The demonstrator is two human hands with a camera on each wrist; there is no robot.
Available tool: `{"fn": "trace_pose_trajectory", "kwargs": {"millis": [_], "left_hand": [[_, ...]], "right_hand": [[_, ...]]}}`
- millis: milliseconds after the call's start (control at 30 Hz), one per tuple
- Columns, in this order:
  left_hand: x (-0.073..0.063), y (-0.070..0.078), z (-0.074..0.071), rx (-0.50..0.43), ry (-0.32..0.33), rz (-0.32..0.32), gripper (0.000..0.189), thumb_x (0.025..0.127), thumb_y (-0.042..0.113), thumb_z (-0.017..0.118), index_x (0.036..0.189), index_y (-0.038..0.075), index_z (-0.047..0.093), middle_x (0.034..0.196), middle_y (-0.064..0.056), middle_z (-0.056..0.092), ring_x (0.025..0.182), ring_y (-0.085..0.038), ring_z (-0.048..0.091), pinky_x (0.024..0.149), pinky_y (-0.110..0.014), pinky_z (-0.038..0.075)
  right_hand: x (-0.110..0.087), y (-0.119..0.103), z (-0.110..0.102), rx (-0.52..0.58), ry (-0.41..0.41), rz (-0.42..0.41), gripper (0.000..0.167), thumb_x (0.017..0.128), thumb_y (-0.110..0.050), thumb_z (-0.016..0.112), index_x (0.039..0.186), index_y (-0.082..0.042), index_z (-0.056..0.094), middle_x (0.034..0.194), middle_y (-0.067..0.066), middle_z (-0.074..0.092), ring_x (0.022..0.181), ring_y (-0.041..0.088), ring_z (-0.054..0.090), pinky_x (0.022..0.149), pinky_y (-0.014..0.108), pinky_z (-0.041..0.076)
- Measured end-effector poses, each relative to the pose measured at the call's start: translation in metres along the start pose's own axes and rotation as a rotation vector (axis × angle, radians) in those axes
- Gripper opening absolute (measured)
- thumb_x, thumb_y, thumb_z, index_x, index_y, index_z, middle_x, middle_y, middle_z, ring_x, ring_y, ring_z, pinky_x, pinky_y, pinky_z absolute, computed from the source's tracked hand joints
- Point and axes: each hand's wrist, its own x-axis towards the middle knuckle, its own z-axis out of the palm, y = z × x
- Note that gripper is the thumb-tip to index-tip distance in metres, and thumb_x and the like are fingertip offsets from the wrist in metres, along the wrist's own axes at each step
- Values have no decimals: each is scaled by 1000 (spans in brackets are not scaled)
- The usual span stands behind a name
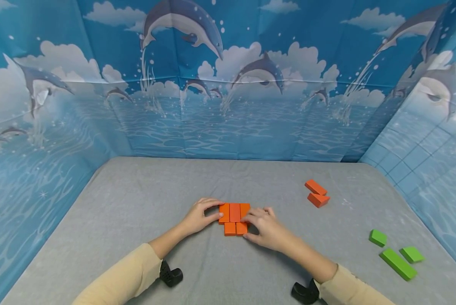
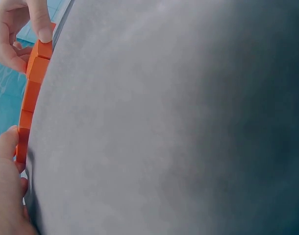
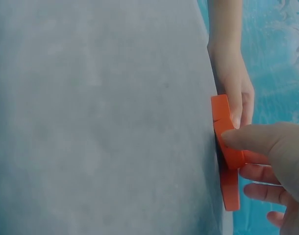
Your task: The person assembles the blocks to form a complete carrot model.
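Observation:
Several orange blocks lie flat and close together on the grey cloth, three in a back row and two in front. My left hand holds the left block of the back row, thumb at its side and forefinger by its far corner. With thumb and fingers, my right hand pinches the right block of the front row. The right thumb rests on that block's near face in the right wrist view. In the left wrist view, the blocks run along the left edge, between both hands.
Two more orange blocks lie at the back right of the grey-covered table. Farther right and nearer are three green blocks, one long and two short. A blue dolphin-print curtain encloses the back and sides.

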Motion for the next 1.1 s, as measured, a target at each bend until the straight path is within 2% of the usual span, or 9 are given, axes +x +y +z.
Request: {"fn": "trace_pose_trajectory", "kwargs": {"millis": [233, 700, 1100], "left_hand": [[-1, -2, 2, 8, 5, -5, 36, 85, 25, 66, 118, 12, 63, 119, -3, 60, 114, -22, 48, 97, -43, 36], [-2, 1, 3, 18, 11, -3, 36, 85, 25, 66, 118, 12, 63, 119, -5, 60, 113, -22, 48, 96, -44, 37], [-4, 3, 4, 19, 23, -2, 36, 84, 23, 67, 118, 11, 63, 118, -6, 60, 112, -23, 49, 95, -45, 38]], "right_hand": [[-1, 0, 4, -30, 26, -19, 30, 74, -27, 76, 98, -14, 66, 102, 1, 61, 95, 18, 54, 83, 42, 34], [-4, 2, 9, -15, 42, -28, 30, 73, -27, 77, 98, -14, 66, 100, -1, 60, 93, 16, 53, 83, 43, 35], [-5, 2, 7, -7, 29, -25, 33, 74, -29, 76, 101, -13, 65, 102, 0, 61, 95, 17, 54, 84, 46, 34]]}}
